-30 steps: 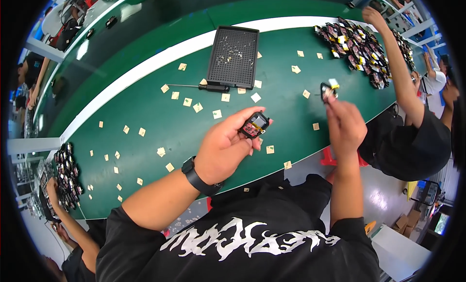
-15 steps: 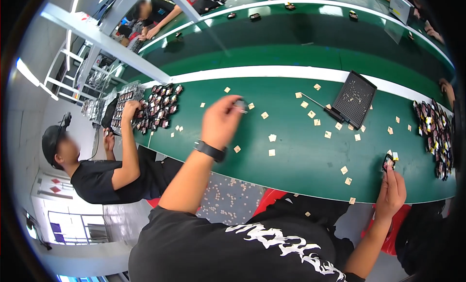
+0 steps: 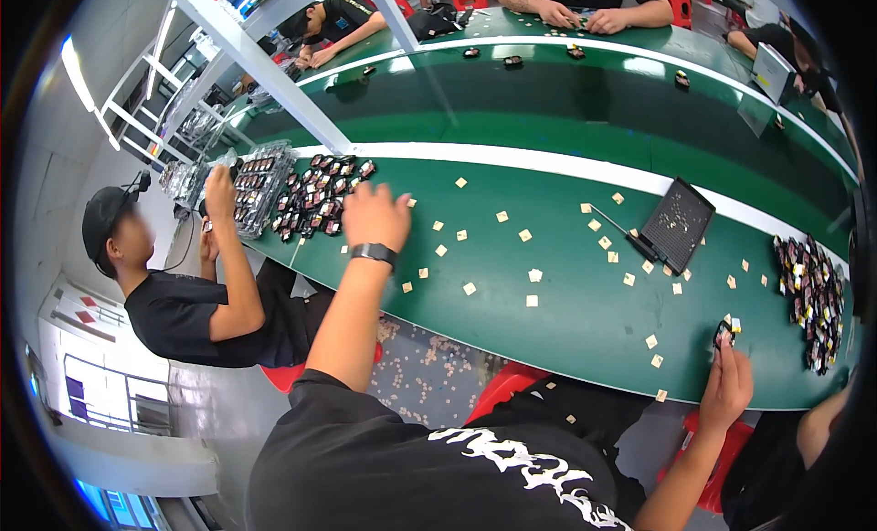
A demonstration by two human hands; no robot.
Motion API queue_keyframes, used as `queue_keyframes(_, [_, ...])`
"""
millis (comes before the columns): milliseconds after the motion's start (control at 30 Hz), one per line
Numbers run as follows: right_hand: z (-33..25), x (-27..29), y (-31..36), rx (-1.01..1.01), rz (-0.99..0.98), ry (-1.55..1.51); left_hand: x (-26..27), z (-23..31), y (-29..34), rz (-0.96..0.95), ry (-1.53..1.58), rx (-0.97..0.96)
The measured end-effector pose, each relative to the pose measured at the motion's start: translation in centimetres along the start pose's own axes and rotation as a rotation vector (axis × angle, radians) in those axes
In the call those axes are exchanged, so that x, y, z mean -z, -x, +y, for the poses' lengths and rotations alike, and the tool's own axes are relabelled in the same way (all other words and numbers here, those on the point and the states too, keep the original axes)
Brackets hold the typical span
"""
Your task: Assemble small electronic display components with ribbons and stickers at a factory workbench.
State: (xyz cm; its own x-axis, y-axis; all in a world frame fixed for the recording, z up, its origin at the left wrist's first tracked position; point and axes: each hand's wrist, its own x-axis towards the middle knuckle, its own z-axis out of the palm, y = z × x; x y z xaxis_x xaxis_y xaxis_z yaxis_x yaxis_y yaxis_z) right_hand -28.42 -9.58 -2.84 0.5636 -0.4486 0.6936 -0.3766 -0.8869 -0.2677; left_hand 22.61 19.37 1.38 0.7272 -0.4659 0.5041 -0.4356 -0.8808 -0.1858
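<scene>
My left hand, with a dark band on its wrist, reaches to the right edge of a pile of small black-cased parts. Its fingers are spread, and no part shows in them. At the right, near the table's front edge, my right hand pinches a small black part with a pale yellow-white tab on it. The underside of that part is hidden by my fingers. Small pale square papers lie scattered over the green table between my hands.
A black perforated tray holding tiny pieces lies toward the back, beside a thin screwdriver-like tool. More black parts with yellow tabs are heaped at far right. A co-worker sits at left by clear plastic trays. A conveyor runs behind.
My left hand has moved left to the pile and opened; the small dark part it held is out of it. The right hand still holds its part. The whole view has shifted.
</scene>
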Motion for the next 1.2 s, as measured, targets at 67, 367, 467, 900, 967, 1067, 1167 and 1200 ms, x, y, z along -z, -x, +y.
queue_keyframes(67, [-0.5, 0.2, 0.2, -0.015, -0.032, 0.007, 3.5, 6.3, 0.6, 0.003, 0.377, -0.148])
queue_keyframes(367, [-11.2, -4.2, -4.1, 0.087, 0.001, -0.168, 10.4, 23.6, 9.9, -1.868, 2.134, -0.031])
queue_keyframes(467, [-12.5, -3.5, -5.2, -0.231, -0.182, -0.196, 7.7, 24.7, 9.0, -1.826, 2.135, -0.129])
queue_keyframes(900, [-14.1, -3.8, -7.6, -1.208, -0.277, -1.017, 7.1, 22.8, 8.3, -1.318, 1.948, -0.32])
queue_keyframes(967, [-14.2, -4.0, -7.9, -1.136, -0.404, -0.783, 7.0, 22.7, 8.3, -1.307, 1.959, -0.325])
queue_keyframes(1067, [-14.1, -3.9, -8.3, -1.164, -0.437, -0.774, 7.3, 22.5, 8.2, -1.287, 1.918, -0.329])
queue_keyframes(1167, [-14.7, -4.1, -8.0, -1.065, -0.321, -0.873, 7.5, 22.2, 8.0, -1.319, 1.834, -0.408])
queue_keyframes(1200, [-15.0, -4.0, -8.1, -1.07, -0.329, -0.87, 7.4, 22.2, 8.1, -1.247, 1.815, -0.432])
